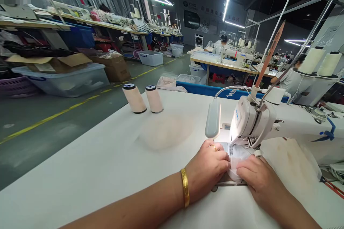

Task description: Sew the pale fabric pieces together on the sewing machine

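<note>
A small piece of thin white fabric (236, 162) lies under the needle area of a white sewing machine (251, 118). My left hand (209, 166), with a ring and a gold bracelet (185, 188) at its wrist, grips the fabric's left side with curled fingers. On the right side, my right hand (258, 175) has its bent fingers closed on the same fabric. Both hands rest just in front of the presser foot, over the metal needle plate. The fingertips are partly hidden. A lit lamp (213, 120) hangs left of the machine head.
Two cream thread cones (134, 99) stand at the table's (88, 171) far left edge. A brown pencil-like stick (270, 55) rises from the machine top. Red-handled scissors (333, 187) lie at the right. Beyond are a clear plastic bin (70, 78), other sewing stations and people.
</note>
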`<state>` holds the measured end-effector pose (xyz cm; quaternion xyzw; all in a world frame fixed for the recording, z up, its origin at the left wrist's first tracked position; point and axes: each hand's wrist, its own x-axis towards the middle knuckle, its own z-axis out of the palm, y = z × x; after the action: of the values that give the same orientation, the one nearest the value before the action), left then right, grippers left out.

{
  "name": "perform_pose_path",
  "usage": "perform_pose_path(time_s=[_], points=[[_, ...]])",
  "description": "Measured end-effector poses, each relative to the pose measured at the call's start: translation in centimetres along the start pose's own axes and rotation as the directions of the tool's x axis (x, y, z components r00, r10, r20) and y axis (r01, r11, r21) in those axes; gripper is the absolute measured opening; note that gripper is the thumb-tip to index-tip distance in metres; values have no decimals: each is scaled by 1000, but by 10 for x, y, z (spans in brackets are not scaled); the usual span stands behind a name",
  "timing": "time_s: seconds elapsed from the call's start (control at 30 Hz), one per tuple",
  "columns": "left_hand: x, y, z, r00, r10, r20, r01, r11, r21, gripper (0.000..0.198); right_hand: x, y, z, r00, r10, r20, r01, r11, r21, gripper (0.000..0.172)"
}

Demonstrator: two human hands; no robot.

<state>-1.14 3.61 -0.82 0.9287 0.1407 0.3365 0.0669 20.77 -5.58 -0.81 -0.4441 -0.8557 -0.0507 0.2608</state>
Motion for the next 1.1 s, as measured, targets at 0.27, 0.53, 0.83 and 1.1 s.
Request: perform_pose_path(time_s=[0.27, 0.53, 0.83, 1.1], points=[[3, -3, -1, 999, -32, 25, 30, 997, 76, 21, 4, 4, 4, 999, 43, 33, -41, 998, -39, 33], [5, -7, 1, 994, -87, 58, 80, 990, 117, 21, 5, 10, 7, 992, 103, 69, -97, 991, -90, 31], [9, -10, 4, 990, -122, 64, 113, 985, 130, 24, 7, 11, 4, 987, 152, 60, -144, 982, -119, 32], [11, -13, 0, 987, -141, 76, 125, 975, 185, 27, 6, 14, 6, 989, 136, 56, -130, 987, -99, 42]])
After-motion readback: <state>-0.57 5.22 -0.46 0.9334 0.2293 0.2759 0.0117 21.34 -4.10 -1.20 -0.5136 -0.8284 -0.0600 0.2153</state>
